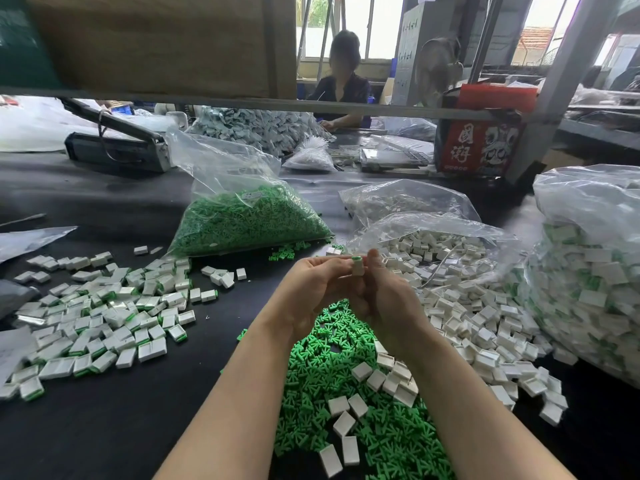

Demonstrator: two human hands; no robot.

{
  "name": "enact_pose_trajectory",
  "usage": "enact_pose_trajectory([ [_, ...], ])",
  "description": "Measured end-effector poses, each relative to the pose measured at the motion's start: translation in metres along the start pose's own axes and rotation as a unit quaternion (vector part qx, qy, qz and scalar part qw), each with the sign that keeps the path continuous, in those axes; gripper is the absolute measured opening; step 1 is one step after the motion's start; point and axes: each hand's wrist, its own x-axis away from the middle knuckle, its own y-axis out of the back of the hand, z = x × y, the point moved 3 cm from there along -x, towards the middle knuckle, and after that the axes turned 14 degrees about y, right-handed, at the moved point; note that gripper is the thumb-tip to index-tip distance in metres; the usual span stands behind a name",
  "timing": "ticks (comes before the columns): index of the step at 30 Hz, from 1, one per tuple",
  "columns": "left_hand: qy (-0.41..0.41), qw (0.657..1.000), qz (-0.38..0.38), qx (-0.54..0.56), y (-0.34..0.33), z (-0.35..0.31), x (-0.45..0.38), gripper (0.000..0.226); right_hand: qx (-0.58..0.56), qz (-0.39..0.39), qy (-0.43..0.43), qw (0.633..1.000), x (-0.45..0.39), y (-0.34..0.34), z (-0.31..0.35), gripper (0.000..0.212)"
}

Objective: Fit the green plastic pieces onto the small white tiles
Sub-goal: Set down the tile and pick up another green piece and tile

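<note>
Both hands meet above the table's middle. My left hand (313, 289) and my right hand (388, 299) pinch one small white tile (358, 269) between their fingertips, with a green piece (357, 259) showing at its top end. Below my wrists lies a heap of loose green plastic pieces (346, 393) with several white tiles (349, 424) scattered on it. To the left spreads a pile of white tiles with green edges (104, 317). More plain white tiles (460, 306) spill from an open bag on the right.
A clear bag of green pieces (242, 220) stands behind the hands on the black table (104, 427). A large bag of tiles (588, 271) fills the right edge. A red carton (481, 140), a metal frame post (554, 84) and a seated person (343, 84) are beyond.
</note>
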Motion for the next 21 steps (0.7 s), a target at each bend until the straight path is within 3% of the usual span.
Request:
enact_pose_trajectory([
  [3, -0.001, 1.0, 0.021, -0.01, 0.004, -0.001, 0.001, 0.022, -0.014, 0.003, -0.017, 1.0, 0.0, 0.0, -0.002, 0.048],
  [8, -0.015, 0.996, -0.007, -0.085, 0.013, -0.004, 0.001, 0.015, -0.008, 0.015, -0.025, 1.0, 0.0, -0.002, -0.003, 0.049],
  [11, -0.039, 0.988, -0.063, -0.133, 0.029, -0.01, 0.002, 0.014, 0.041, 0.012, -0.011, 0.999, 0.0, 0.002, 0.001, 0.052],
  [13, -0.078, 0.964, -0.151, -0.206, 0.049, -0.016, 0.005, 0.008, 0.077, -0.018, 0.011, 0.997, -0.001, 0.008, 0.005, 0.05],
  [14, -0.098, 0.933, -0.22, -0.268, 0.062, -0.019, 0.009, 0.006, 0.099, -0.038, 0.025, 0.994, -0.001, 0.011, 0.007, 0.048],
  [17, -0.106, 0.771, -0.447, -0.441, 0.102, -0.023, 0.024, 0.012, 0.206, -0.086, 0.082, 0.971, -0.003, 0.022, 0.012, 0.04],
  [19, -0.067, 0.694, -0.528, -0.485, 0.121, -0.021, 0.033, 0.013, 0.311, -0.096, 0.122, 0.938, -0.004, 0.027, 0.016, 0.035],
  [21, -0.033, 0.638, -0.581, -0.504, 0.134, -0.018, 0.038, 0.011, 0.42, -0.078, 0.15, 0.892, -0.004, 0.028, 0.017, 0.03],
])
